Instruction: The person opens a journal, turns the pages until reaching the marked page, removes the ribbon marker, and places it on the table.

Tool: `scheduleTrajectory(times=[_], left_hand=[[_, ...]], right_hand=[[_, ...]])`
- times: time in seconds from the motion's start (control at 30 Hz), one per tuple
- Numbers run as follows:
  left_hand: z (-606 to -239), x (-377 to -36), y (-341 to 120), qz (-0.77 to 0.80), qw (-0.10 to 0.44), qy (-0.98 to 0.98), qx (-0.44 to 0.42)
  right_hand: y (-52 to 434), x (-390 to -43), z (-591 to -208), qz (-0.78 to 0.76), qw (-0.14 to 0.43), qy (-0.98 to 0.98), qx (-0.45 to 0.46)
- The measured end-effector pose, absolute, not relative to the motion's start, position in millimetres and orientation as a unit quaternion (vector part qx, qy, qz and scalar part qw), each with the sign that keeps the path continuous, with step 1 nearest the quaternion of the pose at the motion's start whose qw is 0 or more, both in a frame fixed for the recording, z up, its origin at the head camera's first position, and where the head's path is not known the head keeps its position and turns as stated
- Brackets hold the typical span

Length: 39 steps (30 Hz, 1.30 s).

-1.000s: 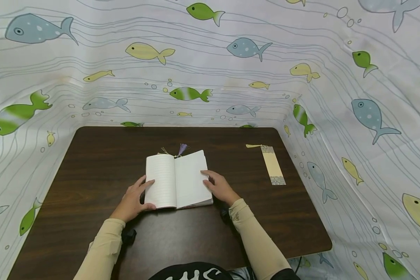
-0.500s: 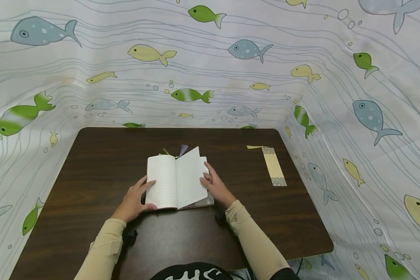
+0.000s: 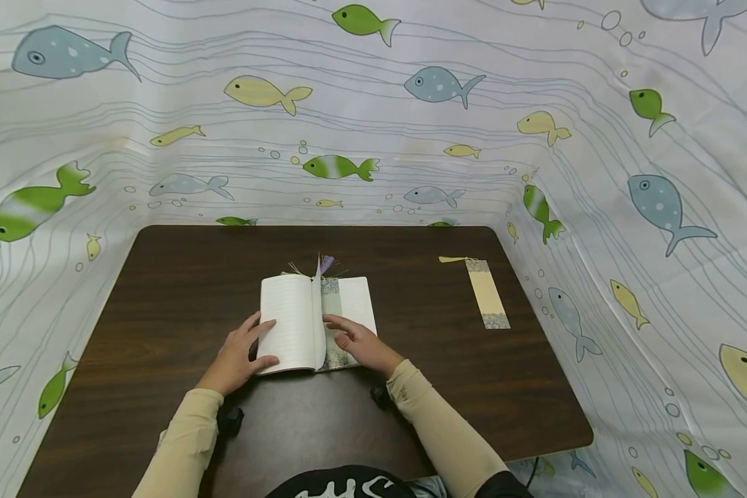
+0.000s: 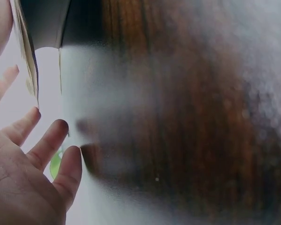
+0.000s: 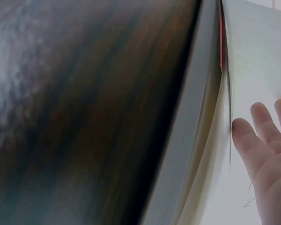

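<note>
An open notebook [image 3: 289, 318] with lined white pages lies in the middle of the dark brown table [image 3: 180, 277]. My left hand [image 3: 243, 349] rests on its left page and outer edge, fingers relaxed. My right hand [image 3: 353, 337] lies flat on the right side, its straight fingers pushing a page [image 3: 319, 325] that stands upright at the spine. A patterned green bookmark [image 3: 331, 297] lies uncovered on the right page, its purple tassel [image 3: 326, 263] sticking out at the top. In the right wrist view my fingers [image 5: 262, 136] touch the pale page beside the notebook's page edges [image 5: 192, 131].
A second bookmark [image 3: 487, 294], yellow with patterned ends, lies on the table to the right of the notebook. A white fish-print cloth [image 3: 373, 138] walls in the table at the back and on both sides. The left wrist view is blurred, showing my fingers [image 4: 47, 154] over the table.
My right hand lifted the right page and swept it left until it stands at the spine. This uncovered the bookmark on the page beneath. The left hand stayed put.
</note>
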State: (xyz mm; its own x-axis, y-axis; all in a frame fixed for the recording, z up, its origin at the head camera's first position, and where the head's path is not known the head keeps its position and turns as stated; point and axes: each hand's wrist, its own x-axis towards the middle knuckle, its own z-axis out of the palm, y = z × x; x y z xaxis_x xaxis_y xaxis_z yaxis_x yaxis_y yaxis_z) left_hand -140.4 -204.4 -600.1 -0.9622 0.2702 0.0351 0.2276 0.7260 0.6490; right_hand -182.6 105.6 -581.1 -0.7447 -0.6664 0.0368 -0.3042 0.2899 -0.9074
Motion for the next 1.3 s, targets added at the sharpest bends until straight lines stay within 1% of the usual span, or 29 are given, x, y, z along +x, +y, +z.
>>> scheduleTrajectory(times=[0.2,0.37,0.7,0.8,1.0,1.07,1.23,1.3], left_hand=[[-601,-140,-205,0.348,0.026,0.927,0.136],[-602,-141,-205,0.366,0.012,0.920,0.139],[-596,-146,-203,0.507,0.010,0.848,0.153],[-593,-147,-202,0.502,0.020,0.854,0.136],[-590,-148,-200,0.473,0.066,0.875,0.080],[-592,-149,-199,0.466,0.063,0.879,0.083],[-596,-149,-198,0.428,0.033,0.896,0.110],[-596,-149,-198,0.415,0.030,0.902,0.113]], right_hand=[[95,-179,-581,-0.410,0.167,0.822,-0.358],[88,-176,-579,-0.356,0.174,0.837,-0.376],[83,-168,-585,-0.259,0.146,0.870,-0.393],[83,-167,-587,-0.248,0.139,0.875,-0.393],[81,-165,-586,-0.231,0.129,0.880,-0.393],[80,-166,-584,-0.230,0.126,0.882,-0.392],[78,-168,-580,-0.242,0.117,0.887,-0.375],[79,-170,-580,-0.247,0.100,0.892,-0.365]])
